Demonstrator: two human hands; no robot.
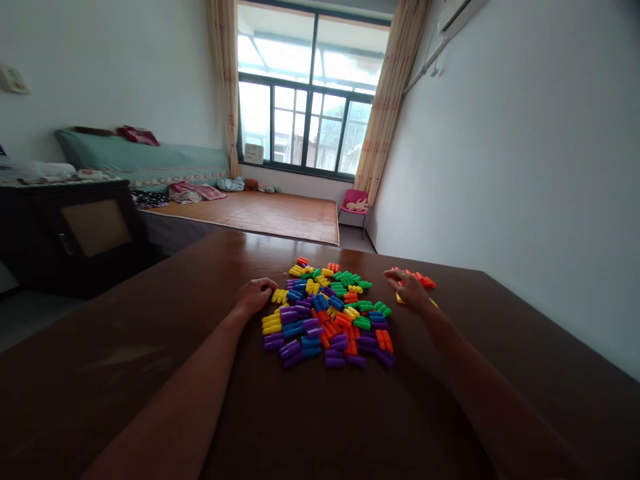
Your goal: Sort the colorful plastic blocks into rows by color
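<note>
A pile of plastic toy building pieces (pixel 327 327) in purple, blue, yellow, green, red and orange lies on the brown table (pixel 150 373). My left hand (pixel 256 295) rests at the pile's left edge with its fingers curled in. Beside its fingertips is a yellow piece (pixel 279 295), and I see nothing held. On the other side, my right hand (pixel 411 290) is right of the pile, fingers stretched out to the left. A group of orange-red pieces (pixel 425 280) lies just behind it, and yellow pieces (pixel 434 303) show partly under it.
Beyond the table stands a bed with a brown mat (pixel 280 210), with clothes (pixel 195 192) along its left side. A pink chair (pixel 355 202) is by the window (pixel 310 120). A dark cabinet (pixel 95 223) stands at left, a white wall (pixel 525 147) at right.
</note>
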